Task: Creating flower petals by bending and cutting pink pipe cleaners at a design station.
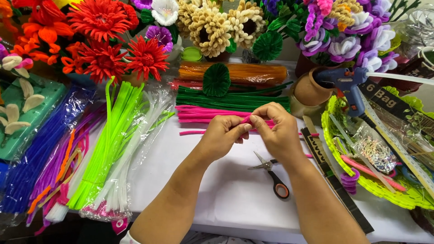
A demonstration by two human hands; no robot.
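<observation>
At the centre of the frame the left hand (222, 135) and right hand (276, 131) meet, fingertips pinching a pink stem (246, 119) between them above the white table (217, 190). Scissors (272, 175) lie just below the hands. More pink stems (203, 114) lie just behind, green stems (226, 99) further up.

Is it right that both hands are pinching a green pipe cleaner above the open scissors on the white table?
Not quite: in the head view the left hand and right hand pinch a pink pipe cleaner, not green. The open scissors lie below on the white table.
</observation>
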